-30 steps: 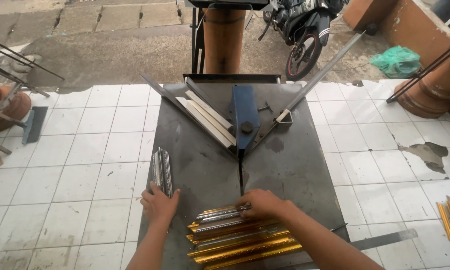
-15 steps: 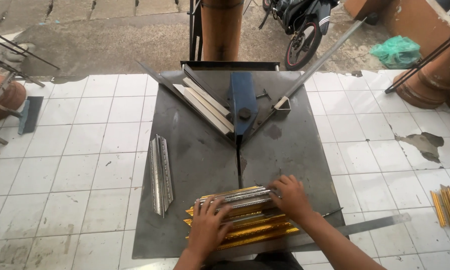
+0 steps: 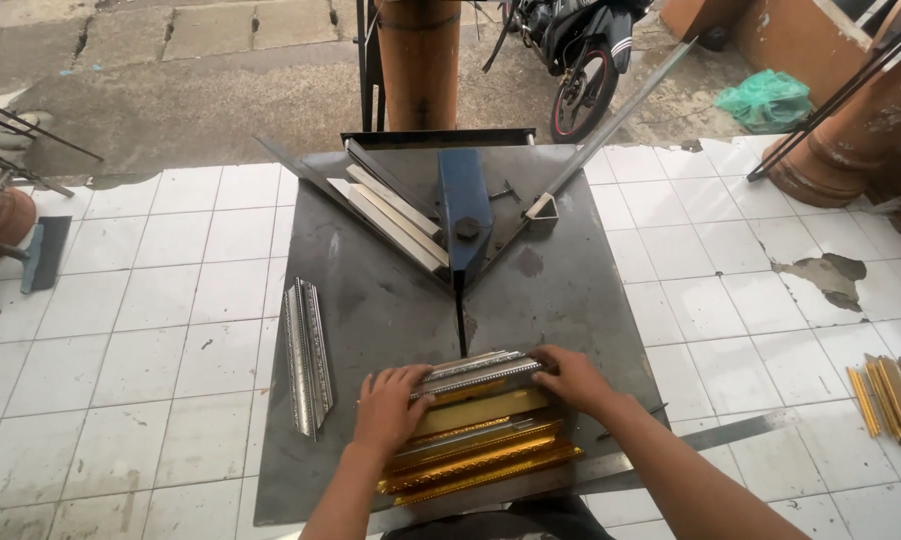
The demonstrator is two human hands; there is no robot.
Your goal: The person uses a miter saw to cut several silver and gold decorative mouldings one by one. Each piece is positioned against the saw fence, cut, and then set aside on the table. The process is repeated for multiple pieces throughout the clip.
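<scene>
We've got both hands on the silver moulding strips (image 3: 476, 371): left hand (image 3: 389, 405) and right hand (image 3: 573, 379) pinching the ends, over the gold strips (image 3: 481, 455) on our metal table (image 3: 371, 300).

Both forearms reach forward from below. The left hand (image 3: 389, 403) lies palm down, fingers curled in a grip; the right hand (image 3: 571, 377) mirrors it, fingers bent.

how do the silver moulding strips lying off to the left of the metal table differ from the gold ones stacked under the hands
The silver moulding strips are a small group, lying lengthwise away from the person, untouched. The gold moulding strips form a bigger stack lying crosswise, with the left hand and right hand gripping silver strips atop it. Both are ornate, ribbed lengths resting on the dark metal table.
</scene>
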